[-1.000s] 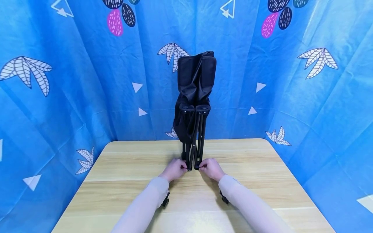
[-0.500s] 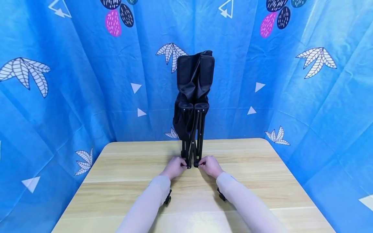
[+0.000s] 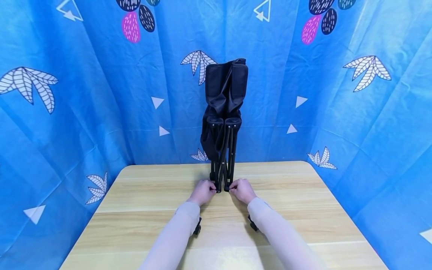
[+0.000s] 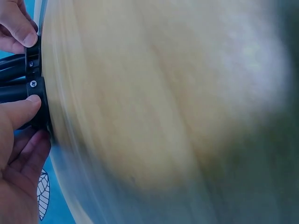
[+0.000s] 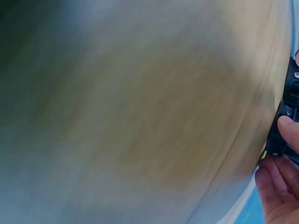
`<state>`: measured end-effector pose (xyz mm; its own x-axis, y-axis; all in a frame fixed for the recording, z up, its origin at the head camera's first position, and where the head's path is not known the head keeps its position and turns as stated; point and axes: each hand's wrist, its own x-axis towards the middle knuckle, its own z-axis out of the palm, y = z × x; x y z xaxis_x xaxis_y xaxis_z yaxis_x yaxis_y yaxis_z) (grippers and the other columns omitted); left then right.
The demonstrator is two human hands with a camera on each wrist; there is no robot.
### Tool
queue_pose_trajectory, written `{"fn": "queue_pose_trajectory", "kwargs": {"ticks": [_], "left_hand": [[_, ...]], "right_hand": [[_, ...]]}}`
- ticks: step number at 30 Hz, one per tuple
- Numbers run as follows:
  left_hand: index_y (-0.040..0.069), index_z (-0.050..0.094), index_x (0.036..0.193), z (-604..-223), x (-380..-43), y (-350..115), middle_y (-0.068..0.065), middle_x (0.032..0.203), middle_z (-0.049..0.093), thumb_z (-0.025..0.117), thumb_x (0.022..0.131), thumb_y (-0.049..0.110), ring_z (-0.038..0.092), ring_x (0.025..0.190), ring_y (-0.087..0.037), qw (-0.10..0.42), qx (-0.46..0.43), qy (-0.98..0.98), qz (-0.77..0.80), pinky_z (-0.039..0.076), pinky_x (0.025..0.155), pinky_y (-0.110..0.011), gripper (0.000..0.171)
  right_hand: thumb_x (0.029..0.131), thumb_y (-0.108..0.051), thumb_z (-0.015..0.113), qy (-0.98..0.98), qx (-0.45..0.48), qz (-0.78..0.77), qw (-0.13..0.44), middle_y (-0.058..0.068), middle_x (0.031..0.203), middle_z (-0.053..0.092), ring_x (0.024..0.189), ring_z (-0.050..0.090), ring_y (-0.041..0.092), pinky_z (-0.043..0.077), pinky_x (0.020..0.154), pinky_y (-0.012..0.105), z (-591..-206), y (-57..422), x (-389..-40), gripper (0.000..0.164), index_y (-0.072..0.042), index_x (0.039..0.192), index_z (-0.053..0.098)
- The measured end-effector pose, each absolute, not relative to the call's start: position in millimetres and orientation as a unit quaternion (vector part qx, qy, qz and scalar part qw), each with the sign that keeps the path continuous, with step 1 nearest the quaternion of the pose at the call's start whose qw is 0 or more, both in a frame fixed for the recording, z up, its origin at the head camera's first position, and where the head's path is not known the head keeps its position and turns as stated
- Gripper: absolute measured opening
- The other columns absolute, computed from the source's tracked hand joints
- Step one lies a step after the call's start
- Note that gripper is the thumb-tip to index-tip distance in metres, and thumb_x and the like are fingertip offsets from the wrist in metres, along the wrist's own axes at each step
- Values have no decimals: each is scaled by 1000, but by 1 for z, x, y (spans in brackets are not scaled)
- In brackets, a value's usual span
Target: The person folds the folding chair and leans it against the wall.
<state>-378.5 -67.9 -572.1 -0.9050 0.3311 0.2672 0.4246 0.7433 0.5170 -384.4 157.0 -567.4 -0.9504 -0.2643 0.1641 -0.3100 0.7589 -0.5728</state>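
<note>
A folded black camping chair stands upright at the middle of the table's far part, fabric gathered above its crossed legs. My left hand pinches the chair's front left foot, and my right hand pinches the front right foot. In the left wrist view, the left thumb presses on a black plastic foot beside a screw, with fingers below it. The right wrist view has the right hand at the frame's edge, its thumb on the other foot. The rear legs are partly hidden.
The light wooden table has rounded far corners. A blue patterned curtain hangs behind it and along both sides. A black strap device sits under the left sleeve, and another strap device under the right.
Both hands and the chair's feet have shifted slightly away from me, toward the table's far edge. The hold on both feet looks the same, and the chair stays folded and upright.
</note>
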Motion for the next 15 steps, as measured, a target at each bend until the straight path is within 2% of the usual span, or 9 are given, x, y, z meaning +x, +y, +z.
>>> {"fn": "queue_pose_trajectory", "kwargs": {"ticks": [9, 15], "left_hand": [[5, 85, 94, -574, -382, -66, -13, 107, 82, 79, 94, 3, 76, 107, -33, 91, -188, -930, -303, 62, 97, -47, 6], [6, 85, 96, -574, -384, -65, -13, 111, 82, 80, 94, 4, 75, 112, -35, 81, -172, -933, -306, 60, 102, -48, 6]], "right_hand": [[94, -4, 83, -937, 156, 306, 61, 9, 105, 84, 105, 78, 32, 62, 98, 48, -563, 153, -387, 6, -9, 95, 87], [94, -5, 83, -937, 143, 313, 56, 10, 106, 84, 106, 78, 32, 61, 100, 48, -562, 152, -389, 5, -8, 95, 86]]}}
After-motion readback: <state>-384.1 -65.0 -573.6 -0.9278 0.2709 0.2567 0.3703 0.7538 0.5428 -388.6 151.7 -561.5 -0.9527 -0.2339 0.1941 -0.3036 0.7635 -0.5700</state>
